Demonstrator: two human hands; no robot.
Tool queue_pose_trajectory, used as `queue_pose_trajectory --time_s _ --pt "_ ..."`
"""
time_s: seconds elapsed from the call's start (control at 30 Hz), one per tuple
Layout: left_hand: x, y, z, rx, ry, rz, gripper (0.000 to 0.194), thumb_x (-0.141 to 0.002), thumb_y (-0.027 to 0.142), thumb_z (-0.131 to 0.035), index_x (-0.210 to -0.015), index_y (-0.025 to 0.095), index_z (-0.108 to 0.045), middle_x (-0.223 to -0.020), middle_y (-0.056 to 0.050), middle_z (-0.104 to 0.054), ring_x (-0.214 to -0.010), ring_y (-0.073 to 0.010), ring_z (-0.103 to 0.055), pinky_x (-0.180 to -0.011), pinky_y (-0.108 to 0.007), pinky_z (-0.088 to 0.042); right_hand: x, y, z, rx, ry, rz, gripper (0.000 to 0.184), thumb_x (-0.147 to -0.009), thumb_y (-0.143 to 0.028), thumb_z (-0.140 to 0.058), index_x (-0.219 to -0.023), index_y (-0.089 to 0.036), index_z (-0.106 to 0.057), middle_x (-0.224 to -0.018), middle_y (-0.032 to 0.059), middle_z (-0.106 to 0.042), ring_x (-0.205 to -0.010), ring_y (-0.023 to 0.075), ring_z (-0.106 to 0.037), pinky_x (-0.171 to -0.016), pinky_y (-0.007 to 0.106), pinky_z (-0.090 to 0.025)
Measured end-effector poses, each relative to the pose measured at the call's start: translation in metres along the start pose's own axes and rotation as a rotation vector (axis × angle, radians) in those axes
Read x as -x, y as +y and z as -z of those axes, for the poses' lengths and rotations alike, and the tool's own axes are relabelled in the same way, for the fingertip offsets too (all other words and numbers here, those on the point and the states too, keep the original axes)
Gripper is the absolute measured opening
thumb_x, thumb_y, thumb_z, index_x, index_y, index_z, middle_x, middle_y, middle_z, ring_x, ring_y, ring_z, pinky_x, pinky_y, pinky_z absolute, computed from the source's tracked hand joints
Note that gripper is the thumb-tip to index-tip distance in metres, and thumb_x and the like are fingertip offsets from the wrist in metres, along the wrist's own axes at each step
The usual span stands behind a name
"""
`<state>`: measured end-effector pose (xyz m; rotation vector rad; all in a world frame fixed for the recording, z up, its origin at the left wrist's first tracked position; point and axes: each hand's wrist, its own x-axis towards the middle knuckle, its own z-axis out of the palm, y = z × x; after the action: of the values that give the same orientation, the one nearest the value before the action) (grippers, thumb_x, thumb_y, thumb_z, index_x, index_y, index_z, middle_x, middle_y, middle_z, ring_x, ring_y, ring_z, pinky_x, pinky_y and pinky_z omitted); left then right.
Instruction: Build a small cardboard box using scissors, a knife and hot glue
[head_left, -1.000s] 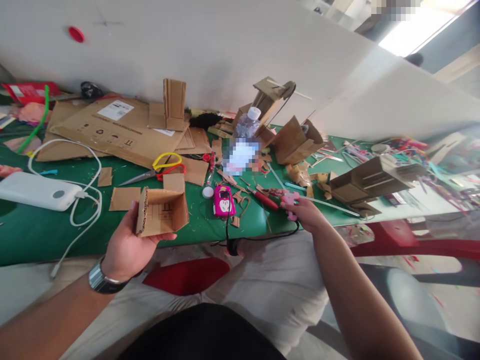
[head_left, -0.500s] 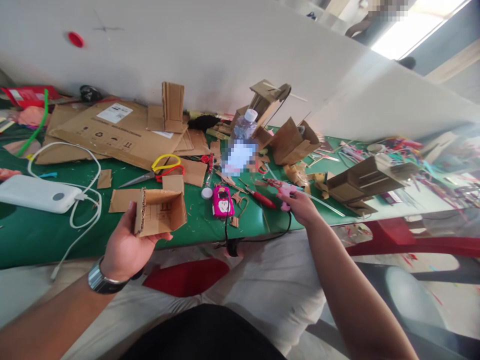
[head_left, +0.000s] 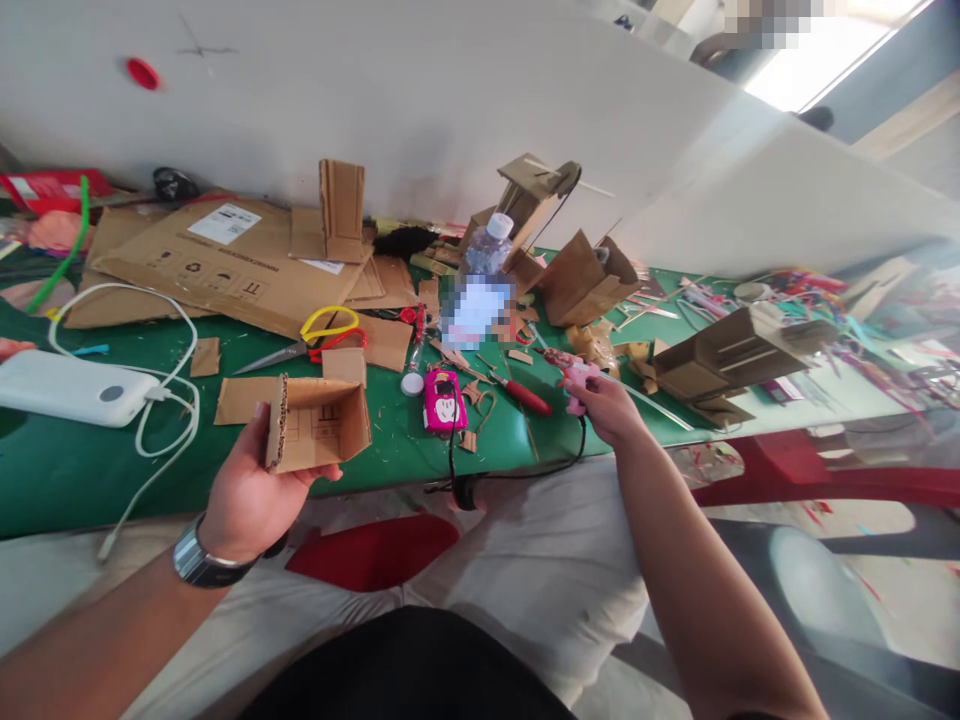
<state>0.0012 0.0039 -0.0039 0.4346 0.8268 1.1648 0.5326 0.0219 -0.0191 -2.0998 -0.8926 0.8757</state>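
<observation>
Resting in my left hand (head_left: 251, 490) is a small open cardboard box (head_left: 321, 425), its thumb along the near left wall and its fingers beneath. My right hand (head_left: 611, 408) is closed around a pink glue gun (head_left: 576, 376) low over the table, its nozzle toward the upper left. A black cord hangs from the glue gun's grip. Left of it lies a red-handled screwdriver (head_left: 527, 397). Between my hands sits a bright pink power socket block (head_left: 445, 403). Scissors (head_left: 307, 345) with yellow and red handles lie beyond the cardboard box.
Flattened cardboard (head_left: 195, 265) covers the back left of the green table (head_left: 495, 440). A white power bank (head_left: 75, 388) with a looped cable lies at left. A plastic bottle (head_left: 487, 250) stands mid-table, and cardboard constructions (head_left: 739, 355) stand at right. A red chair (head_left: 810, 475) is at the right.
My right hand and the glue gun have shifted very slightly to the right. The cardboard box stays in my left hand, almost still.
</observation>
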Motion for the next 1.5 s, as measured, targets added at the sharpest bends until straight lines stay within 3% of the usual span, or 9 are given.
queue_pose_trajectory --time_s 0.27,0.4,0.53,0.73,0.93,1.07,1.17,1.33,1.5 --pt "0.003 0.003 -0.007 0.081 0.018 0.025 0.037 -0.113 0.045 -0.053 -0.118 0.018 -0.078 -0.103 -0.011 -0.083 -0.082 -0.0306 -0.082 -0.051 -0.038 -0.069 -0.011 0.002 -0.009 0.220 0.058 0.014 0.037 -0.110 -0.040 -0.075 -0.138 -0.017 -0.071 -0.136 0.0108 -0.075 -0.114 0.0254 -0.077 -0.096 0.046 -0.069" --pt "0.004 0.005 -0.008 0.086 0.009 0.036 0.043 -0.115 0.046 -0.050 -0.138 0.020 -0.075 -0.112 -0.013 -0.084 -0.085 -0.0307 -0.083 -0.056 -0.039 -0.071 -0.006 -0.003 -0.006 0.373 0.144 0.045 0.039 -0.099 -0.048 -0.086 -0.112 -0.013 -0.079 -0.095 0.0061 -0.080 -0.083 0.0211 -0.077 -0.076 0.036 -0.065" --pt "0.007 0.008 -0.016 0.085 0.047 0.066 0.045 -0.118 0.041 -0.042 -0.148 0.026 -0.072 -0.124 -0.011 -0.083 -0.095 -0.0323 -0.086 -0.059 -0.044 -0.074 0.001 -0.013 -0.004 0.480 0.238 0.057 0.045 -0.079 -0.055 -0.092 -0.097 -0.014 -0.083 -0.062 0.0062 -0.072 -0.073 0.0313 -0.076 -0.070 0.040 -0.058" --pt "0.009 0.005 -0.019 0.210 0.016 0.141 0.043 -0.119 0.037 -0.041 -0.141 0.026 -0.076 -0.125 -0.008 -0.087 -0.109 -0.0316 -0.086 -0.076 -0.052 -0.078 0.018 -0.028 -0.002 0.532 0.376 0.095 0.037 -0.082 -0.051 -0.080 -0.097 -0.017 -0.083 -0.077 0.0125 -0.079 -0.095 0.0404 -0.080 -0.093 0.052 -0.059" --pt "0.003 0.001 -0.006 0.291 -0.189 0.178 0.041 -0.118 0.043 -0.052 -0.153 0.030 -0.070 -0.142 -0.006 -0.083 -0.130 -0.0312 -0.080 -0.100 -0.057 -0.074 0.051 -0.051 -0.013 0.453 0.499 0.300 0.041 -0.085 -0.048 -0.072 -0.112 -0.018 -0.080 -0.092 0.0117 -0.080 -0.088 0.0337 -0.076 -0.094 0.050 -0.059" --pt "0.001 -0.001 -0.005 0.270 -0.240 0.190 0.044 -0.119 0.046 -0.052 -0.158 0.031 -0.065 -0.152 -0.006 -0.078 -0.134 -0.0313 -0.078 -0.102 -0.059 -0.073 0.082 -0.074 -0.047 0.326 0.351 0.514 0.044 -0.096 -0.055 -0.064 -0.114 -0.019 -0.081 -0.089 0.0090 -0.080 -0.080 0.0259 -0.074 -0.081 0.040 -0.060" --pt "0.001 -0.002 -0.007 0.260 -0.240 0.195 0.044 -0.119 0.047 -0.052 -0.159 0.032 -0.064 -0.152 -0.005 -0.078 -0.133 -0.0304 -0.078 -0.106 -0.061 -0.072 0.116 -0.099 -0.082 0.266 0.175 0.652 0.036 -0.096 -0.053 -0.071 -0.106 -0.021 -0.083 -0.087 0.0062 -0.080 -0.074 0.0212 -0.072 -0.072 0.035 -0.058" --pt "0.003 -0.003 -0.012 0.234 -0.237 0.143 0.044 -0.116 0.043 -0.061 -0.158 0.029 -0.063 -0.151 -0.008 -0.077 -0.130 -0.0269 -0.079 -0.107 -0.052 -0.072 0.174 -0.141 -0.139 0.101 -0.397 0.978 0.024 -0.105 -0.039 -0.075 -0.118 -0.020 -0.079 -0.091 0.0038 -0.075 -0.072 0.0164 -0.066 -0.066 0.031 -0.055" --pt "0.006 -0.008 -0.013 0.164 -0.179 0.063 0.040 -0.103 0.036 -0.085 -0.137 0.025 -0.069 -0.133 -0.006 -0.082 -0.113 -0.0224 -0.081 -0.088 -0.034 -0.072 0.197 -0.155 -0.183 0.069 -0.515 1.066 0.043 -0.097 -0.058 -0.087 -0.111 -0.020 -0.074 -0.095 0.0053 -0.072 -0.072 0.0163 -0.061 -0.062 0.030 -0.051"
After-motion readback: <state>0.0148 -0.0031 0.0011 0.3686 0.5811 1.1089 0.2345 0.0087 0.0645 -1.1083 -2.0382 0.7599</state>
